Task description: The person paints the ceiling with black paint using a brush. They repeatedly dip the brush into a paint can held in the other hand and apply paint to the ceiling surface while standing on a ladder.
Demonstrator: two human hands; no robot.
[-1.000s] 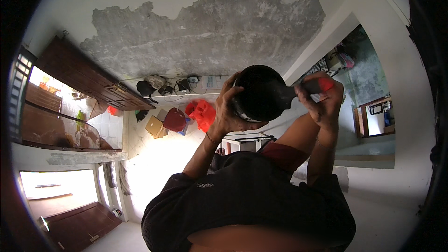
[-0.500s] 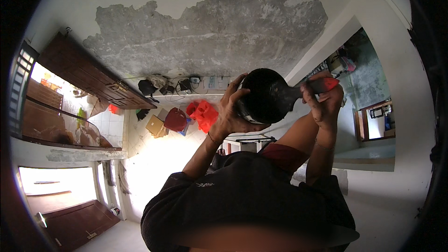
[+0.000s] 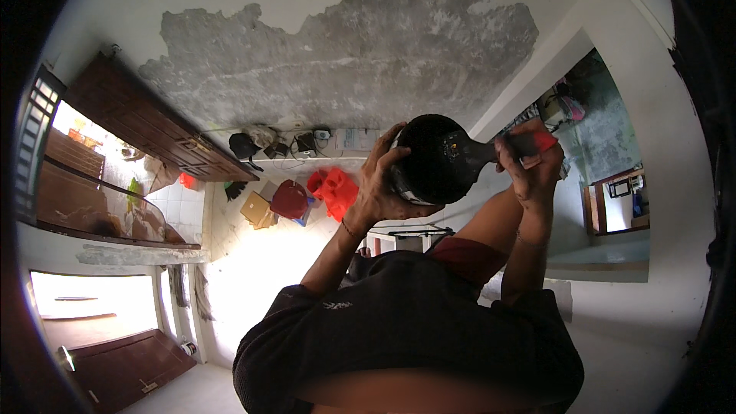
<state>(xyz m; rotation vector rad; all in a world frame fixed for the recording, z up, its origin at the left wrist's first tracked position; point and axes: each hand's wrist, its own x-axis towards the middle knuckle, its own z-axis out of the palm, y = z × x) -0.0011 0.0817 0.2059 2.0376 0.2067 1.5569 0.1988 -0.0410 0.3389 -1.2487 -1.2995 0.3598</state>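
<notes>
Daylight only, pouring in from window [image 3: 84, 176] and open doorway [image 3: 84, 310] at left. Both blown out, white glare spilling across floor [image 3: 253, 261]. Pan [image 3: 437, 157] backlit, near-black, surface detail lost. Dark shirt [image 3: 406, 337] underexposed, slightly soft. Patchy grey wall [image 3: 360, 54] evenly lit, reasonably sharp. Heavy fisheye: straight edges bowed, black vignette all round rim. No obvious motion blur.

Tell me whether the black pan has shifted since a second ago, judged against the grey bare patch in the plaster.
Yes. The black pan has drifted slightly right and a little down, relative to the grey bare patch, with the left hand and right hand gripping it.
</notes>
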